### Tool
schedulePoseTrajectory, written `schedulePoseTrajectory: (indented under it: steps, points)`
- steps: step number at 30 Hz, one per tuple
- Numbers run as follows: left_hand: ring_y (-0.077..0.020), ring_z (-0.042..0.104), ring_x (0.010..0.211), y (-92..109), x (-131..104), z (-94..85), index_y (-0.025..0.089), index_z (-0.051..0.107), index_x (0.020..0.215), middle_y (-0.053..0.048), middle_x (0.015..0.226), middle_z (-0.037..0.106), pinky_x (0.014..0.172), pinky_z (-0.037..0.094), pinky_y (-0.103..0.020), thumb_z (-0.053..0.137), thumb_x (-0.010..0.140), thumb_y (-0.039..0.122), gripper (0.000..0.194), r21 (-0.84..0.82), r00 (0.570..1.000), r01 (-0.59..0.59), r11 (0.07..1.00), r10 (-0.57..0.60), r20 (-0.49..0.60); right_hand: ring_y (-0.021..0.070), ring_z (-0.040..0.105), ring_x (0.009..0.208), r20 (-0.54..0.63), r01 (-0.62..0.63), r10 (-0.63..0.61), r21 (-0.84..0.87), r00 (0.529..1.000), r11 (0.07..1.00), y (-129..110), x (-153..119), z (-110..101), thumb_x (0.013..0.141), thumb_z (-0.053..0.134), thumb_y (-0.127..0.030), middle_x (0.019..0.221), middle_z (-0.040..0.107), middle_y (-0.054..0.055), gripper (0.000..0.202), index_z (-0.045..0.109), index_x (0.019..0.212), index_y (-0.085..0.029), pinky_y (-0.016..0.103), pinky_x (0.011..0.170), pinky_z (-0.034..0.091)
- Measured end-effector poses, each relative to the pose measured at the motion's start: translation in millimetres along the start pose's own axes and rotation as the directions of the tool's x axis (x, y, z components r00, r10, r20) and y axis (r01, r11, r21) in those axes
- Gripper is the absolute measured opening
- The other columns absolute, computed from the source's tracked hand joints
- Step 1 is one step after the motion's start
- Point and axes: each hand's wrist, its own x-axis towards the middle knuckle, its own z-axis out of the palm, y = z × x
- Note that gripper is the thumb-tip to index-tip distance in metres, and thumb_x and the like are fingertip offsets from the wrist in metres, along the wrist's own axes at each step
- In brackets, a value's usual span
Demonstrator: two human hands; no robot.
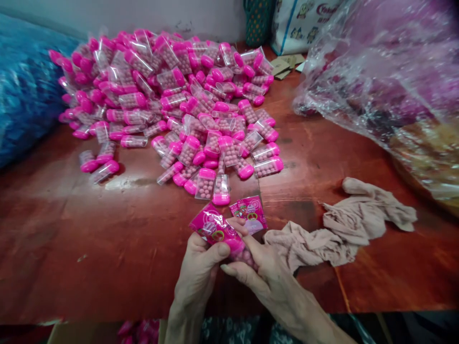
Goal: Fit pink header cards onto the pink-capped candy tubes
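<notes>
Near the table's front edge, my left hand (199, 265) pinches a shiny pink printed wrapper sleeve (211, 224) between thumb and fingers. My right hand (267, 270) grips a small clear candy bottle (246, 257) filled with pale pink balls. One end of the bottle lies within or against the sleeve; how far in, I cannot tell. Just beyond my right fingers a second printed wrapper (255, 222) lies flat. Farther off, a clear bottle with a bright pink cap (221, 191) lies at the near edge of a large heap of such bottles (172, 102).
A crumpled beige cloth (344, 229) lies on the red-brown table (89, 239) to the right. Blue plastic bags (28, 86) bulge at the left, and a big clear plastic bag (380, 81) at the right. Cardboard pieces (285, 66) and a white printed bag (299, 24) are at the back.
</notes>
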Motion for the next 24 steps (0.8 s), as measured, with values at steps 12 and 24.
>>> schedulePoseTrajectory:
  steps: [12,24]
  points:
    - [-0.0186,0.064,0.063,-6,8,15.3,0.014,0.071,0.074,-0.008,0.074,0.069,0.061,0.053,-0.029,0.073,0.066,0.030,0.019,-0.094,0.996,-0.040,0.995,0.032,-0.086,0.0140,0.059,0.062,-0.175,0.072,-0.081,-0.055,0.981,0.996,6,0,14,0.093,0.035,-0.026,0.073,0.060,0.001,0.015,0.048,0.098,-0.020,0.022,0.057,0.043]
    - [-0.0149,0.062,0.065,-8,-5,25.4,0.011,0.070,0.081,-0.011,0.088,0.069,0.059,0.051,-0.024,0.064,0.075,0.032,0.023,-0.142,0.990,0.008,0.990,-0.027,-0.137,0.0149,0.061,0.060,-0.221,0.109,-0.123,-0.074,0.967,0.991,3,1,14,0.093,0.034,-0.027,0.070,0.061,0.001,0.020,0.050,0.103,-0.020,0.022,0.054,0.046]
